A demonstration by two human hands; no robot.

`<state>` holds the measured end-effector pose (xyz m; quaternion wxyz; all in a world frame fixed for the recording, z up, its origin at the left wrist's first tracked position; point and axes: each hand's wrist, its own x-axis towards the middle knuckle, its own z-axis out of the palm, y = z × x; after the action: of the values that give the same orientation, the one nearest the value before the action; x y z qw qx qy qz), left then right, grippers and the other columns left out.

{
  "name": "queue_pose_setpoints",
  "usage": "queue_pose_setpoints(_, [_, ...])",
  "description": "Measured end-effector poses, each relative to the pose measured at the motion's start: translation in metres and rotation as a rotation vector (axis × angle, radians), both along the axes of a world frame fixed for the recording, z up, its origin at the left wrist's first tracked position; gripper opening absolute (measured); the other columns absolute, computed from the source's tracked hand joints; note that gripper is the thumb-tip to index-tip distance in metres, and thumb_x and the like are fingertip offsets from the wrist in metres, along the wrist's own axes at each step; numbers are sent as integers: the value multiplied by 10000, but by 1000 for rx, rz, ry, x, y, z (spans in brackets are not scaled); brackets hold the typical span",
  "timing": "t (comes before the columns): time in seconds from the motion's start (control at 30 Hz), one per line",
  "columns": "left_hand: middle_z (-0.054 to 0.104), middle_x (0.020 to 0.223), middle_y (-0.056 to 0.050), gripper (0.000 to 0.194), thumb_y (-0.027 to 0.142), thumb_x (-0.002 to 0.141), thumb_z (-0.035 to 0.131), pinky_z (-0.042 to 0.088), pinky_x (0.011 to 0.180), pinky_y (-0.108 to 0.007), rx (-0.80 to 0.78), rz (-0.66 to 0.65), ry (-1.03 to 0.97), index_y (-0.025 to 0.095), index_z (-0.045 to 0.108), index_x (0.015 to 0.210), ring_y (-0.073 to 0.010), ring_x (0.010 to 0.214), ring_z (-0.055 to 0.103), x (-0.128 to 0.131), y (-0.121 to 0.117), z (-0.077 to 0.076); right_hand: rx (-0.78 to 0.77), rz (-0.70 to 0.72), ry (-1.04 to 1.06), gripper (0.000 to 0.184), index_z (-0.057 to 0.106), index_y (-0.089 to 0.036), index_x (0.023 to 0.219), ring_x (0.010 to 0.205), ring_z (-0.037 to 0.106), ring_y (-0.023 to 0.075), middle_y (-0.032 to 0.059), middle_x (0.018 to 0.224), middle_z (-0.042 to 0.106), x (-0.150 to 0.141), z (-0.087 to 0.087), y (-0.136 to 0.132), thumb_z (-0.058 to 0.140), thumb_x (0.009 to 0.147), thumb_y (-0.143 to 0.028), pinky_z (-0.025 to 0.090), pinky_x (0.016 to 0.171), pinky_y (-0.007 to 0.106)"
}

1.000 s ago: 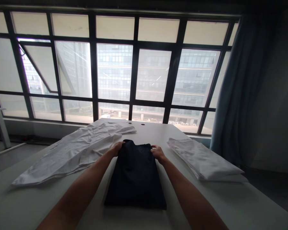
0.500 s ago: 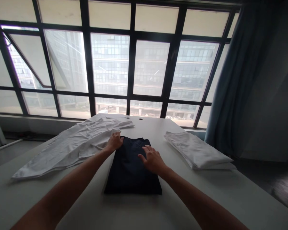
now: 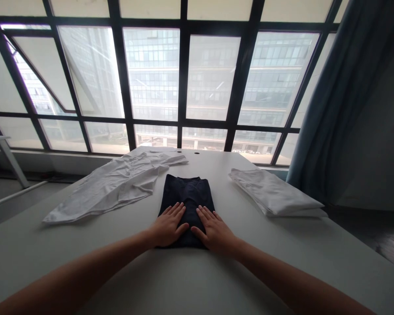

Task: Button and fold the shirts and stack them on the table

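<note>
A dark navy garment, folded into a neat rectangle, lies on the white table straight in front of me. What looks like its neckline faces the window. My left hand rests flat on the near left part of the cloth, fingers stretched out. On the near right part lies my right hand, also flat with fingers extended. The two thumbs point toward each other with a small gap between. Both hands cover part of the garment's near half.
To the left a white garment is spread out, wrinkled along its middle. A folded white cloth stack sits on the right. Behind the table stand black-framed windows, with a blue-grey curtain at the right.
My left hand has moved from the garment's far left corner down to its near part. My right hand has come nearer and lower, now flat on the cloth. The view has tilted slightly down.
</note>
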<state>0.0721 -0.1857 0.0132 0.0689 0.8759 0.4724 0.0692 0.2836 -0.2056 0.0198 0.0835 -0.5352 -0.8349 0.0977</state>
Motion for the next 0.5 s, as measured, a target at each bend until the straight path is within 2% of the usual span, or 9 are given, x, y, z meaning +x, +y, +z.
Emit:
queue_pose_setpoints(0.13, [165,1612,-104,733,571,981,337,149,1218,-427,-48,-55,-38,117,263,1553,-265,1499,113,-1,-22,-2,-37,60,-2,796,334,-125,1533,1489,207,282,114,1610,236,11,11,-18,346,935,-650,161,1204,453])
queue_pose_setpoints(0.2, [276,1590,-77,684,589,972,360,242,1196,-400,-62,-100,-103,172,378,1513,-261,1474,237,-8,-18,2,-46,64,33,729,482,-163,1453,1420,358,302,126,1552,382,15,19,-18,395,918,-652,265,1159,442])
queue_pose_setpoints(0.27, [440,1514,-67,551,543,977,388,341,1144,-375,15,-47,-197,208,567,1377,-258,1393,406,-17,3,12,-26,9,94,604,628,-192,1293,1253,544,289,128,1400,570,17,28,-4,399,932,-619,395,1049,400])
queue_pose_setpoints(0.3, [506,1461,-82,481,498,972,421,366,1122,-381,103,37,-251,199,648,1273,-269,1346,464,-22,19,19,4,-37,122,546,665,-195,1219,1166,600,272,124,1313,631,17,32,8,400,945,-587,435,988,375])
queue_pose_setpoints(0.37, [607,1328,-130,406,414,928,522,388,1087,-407,258,220,-316,155,675,1202,-299,1258,537,-30,56,31,102,-138,142,462,662,-178,1192,1109,624,258,125,1242,660,17,36,41,469,938,-512,452,938,340])
queue_pose_setpoints(0.43, [669,1195,-154,408,420,898,576,428,1022,-394,224,387,-389,130,680,1165,-312,1178,588,-37,94,37,166,-240,136,472,622,-145,1254,1162,597,267,149,1283,630,16,32,78,526,921,-465,434,970,331])
queue_pose_setpoints(0.5, [706,1068,-156,396,430,848,643,461,946,-366,129,494,-471,115,698,1081,-320,1110,619,-41,123,37,174,-326,142,517,594,-102,1289,1192,580,282,185,1301,611,15,24,112,547,914,-455,428,990,336])
